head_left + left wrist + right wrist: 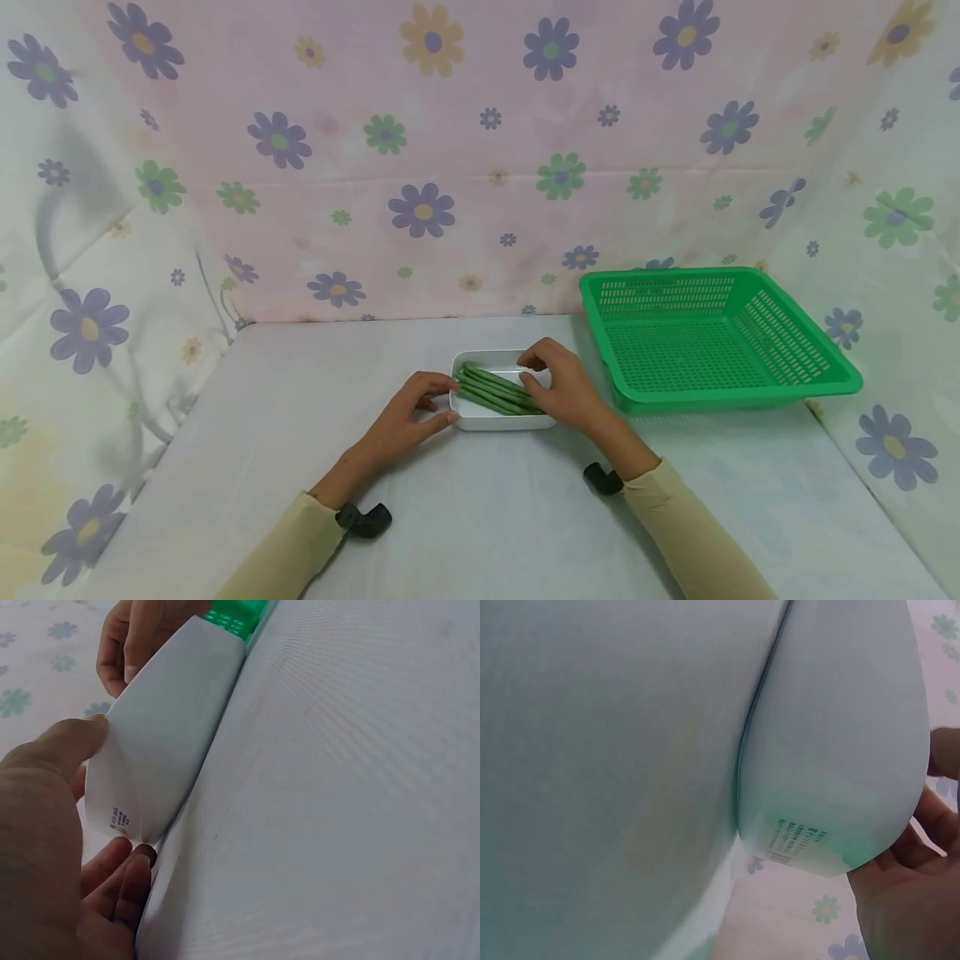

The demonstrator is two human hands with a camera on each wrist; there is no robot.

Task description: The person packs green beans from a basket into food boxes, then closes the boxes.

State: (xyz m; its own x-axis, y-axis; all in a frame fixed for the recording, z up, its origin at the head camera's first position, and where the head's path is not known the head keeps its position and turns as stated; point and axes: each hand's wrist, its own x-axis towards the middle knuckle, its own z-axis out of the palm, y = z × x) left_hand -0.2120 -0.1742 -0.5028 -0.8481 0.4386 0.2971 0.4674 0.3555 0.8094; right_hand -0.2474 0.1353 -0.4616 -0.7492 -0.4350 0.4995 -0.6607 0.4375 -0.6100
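A shallow white rectangular dish (498, 423) stands on the table in front of me. Several long thin green stalks (487, 392), like asparagus or green beans, lie slanted inside it. My left hand (408, 421) holds the dish's left end, thumb at the near corner and fingers at the left rim; the left wrist view shows the thumb along the wall. Over the dish's right end, my right hand (566, 387) pinches a small white piece (527, 369) between thumb and fingers, above the stalks. Its kind is too small to tell. The dish hides those fingertips in the right wrist view.
A green perforated plastic basket (750, 392) stands at the right, just past my right hand, with nothing in it. Flower-printed cloth (450, 275) walls in the back and both sides. White cloth (465, 517) covers the table.
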